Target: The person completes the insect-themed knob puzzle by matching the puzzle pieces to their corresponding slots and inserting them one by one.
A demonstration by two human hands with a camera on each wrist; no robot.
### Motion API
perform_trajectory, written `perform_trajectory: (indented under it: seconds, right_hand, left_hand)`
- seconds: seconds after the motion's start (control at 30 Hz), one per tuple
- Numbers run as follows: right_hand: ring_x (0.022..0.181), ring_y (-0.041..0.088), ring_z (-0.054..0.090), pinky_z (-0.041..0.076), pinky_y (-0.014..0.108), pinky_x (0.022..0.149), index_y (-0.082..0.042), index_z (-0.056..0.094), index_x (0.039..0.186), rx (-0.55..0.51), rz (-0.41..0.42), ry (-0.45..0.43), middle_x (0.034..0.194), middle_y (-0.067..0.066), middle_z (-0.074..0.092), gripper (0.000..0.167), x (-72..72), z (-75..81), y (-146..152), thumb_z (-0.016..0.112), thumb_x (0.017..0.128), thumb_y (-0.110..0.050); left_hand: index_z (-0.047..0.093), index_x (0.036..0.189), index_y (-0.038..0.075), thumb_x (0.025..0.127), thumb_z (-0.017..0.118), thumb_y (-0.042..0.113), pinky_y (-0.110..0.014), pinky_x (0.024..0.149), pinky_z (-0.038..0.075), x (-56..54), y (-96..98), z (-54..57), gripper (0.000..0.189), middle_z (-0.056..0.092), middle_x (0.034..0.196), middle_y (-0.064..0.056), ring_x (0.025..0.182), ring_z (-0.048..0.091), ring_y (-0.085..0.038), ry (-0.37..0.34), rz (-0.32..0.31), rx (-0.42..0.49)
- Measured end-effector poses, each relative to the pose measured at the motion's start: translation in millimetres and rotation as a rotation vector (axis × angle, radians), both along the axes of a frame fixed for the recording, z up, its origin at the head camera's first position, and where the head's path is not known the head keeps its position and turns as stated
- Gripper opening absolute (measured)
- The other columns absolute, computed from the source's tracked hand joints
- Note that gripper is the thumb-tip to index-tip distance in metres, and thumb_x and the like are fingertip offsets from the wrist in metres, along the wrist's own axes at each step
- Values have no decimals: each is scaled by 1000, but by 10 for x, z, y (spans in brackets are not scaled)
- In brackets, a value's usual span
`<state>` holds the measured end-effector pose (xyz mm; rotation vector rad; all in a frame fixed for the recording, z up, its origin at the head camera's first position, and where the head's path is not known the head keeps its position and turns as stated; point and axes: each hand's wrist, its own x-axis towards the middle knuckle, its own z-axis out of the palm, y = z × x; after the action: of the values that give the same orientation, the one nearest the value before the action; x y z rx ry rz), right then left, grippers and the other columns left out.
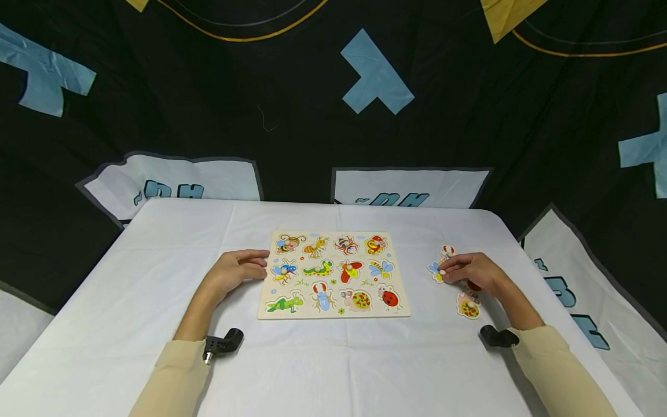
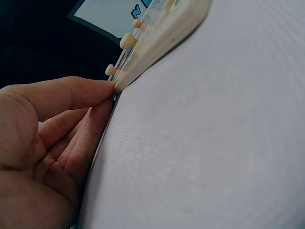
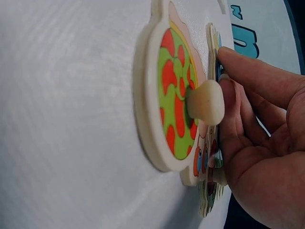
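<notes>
A wooden insect peg puzzle board (image 1: 307,282) lies flat on the table. My left hand (image 1: 237,271) touches its left edge with the fingertips; wooden knobs (image 2: 127,41) stand up from the board in the left wrist view. To the right of the board, my right hand (image 1: 475,271) pinches the small knob of a blue-winged puzzle piece (image 1: 435,270). A snail puzzle piece (image 3: 174,95) with a red and green shell lies just below that hand. Another piece (image 1: 447,251) shows above the fingers, and a dark red one (image 1: 473,286) is partly hidden under the hand.
White cloth covers the table (image 1: 312,370). Behind it hangs a black curtain (image 1: 208,116) with blue patches. A black wrist camera (image 1: 223,343) sits at the left cuff, another camera (image 1: 497,336) at the right cuff.
</notes>
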<state>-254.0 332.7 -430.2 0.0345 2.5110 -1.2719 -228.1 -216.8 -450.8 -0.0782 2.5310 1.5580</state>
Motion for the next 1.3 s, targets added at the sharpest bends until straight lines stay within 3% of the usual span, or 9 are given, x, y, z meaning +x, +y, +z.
perform_trajectory:
  seconds: [0.23,0.53,0.9,1.1,1.3]
  right_hand:
    - [93,15,60,48,31,79,-3,74,117,14,-12,2,93,-4,75,32,-6,-13,4,77,89,-18]
    - [95,16,60,48,32,81,-3,74,117,21,-14,8,94,-3,75,32,6,-11,-4,76,89,-19]
    - [95,16,59,48,31,81,-3,74,117,19,-15,10,94,-4,74,32,8,-9,-4,76,89,-18]
    - [98,20,58,47,32,80,-4,74,118,26,-20,7,100,-1,75,33,11,-4,-5,75,89,-18]
    - [103,23,58,46,32,79,-5,74,118,37,-22,3,111,4,74,33,11,-3,-5,75,89,-20]
  left_hand:
    - [63,138,8,81,82,14,-20,85,46,3,8,6,59,73,114,-10,94,65,-8,5,1,25]
    - [63,138,10,83,80,16,-28,93,44,1,7,-18,58,73,114,-8,98,65,-11,-10,0,5]
    - [62,139,9,83,81,16,-20,86,45,15,13,5,60,73,116,-10,95,66,-8,-7,-1,27]
    - [63,139,10,83,80,15,-24,90,45,8,14,-11,59,73,116,-9,97,67,-8,-11,3,15]
    - [62,139,11,84,79,15,-36,100,43,0,4,-22,58,73,118,-9,99,68,-10,-4,6,2]
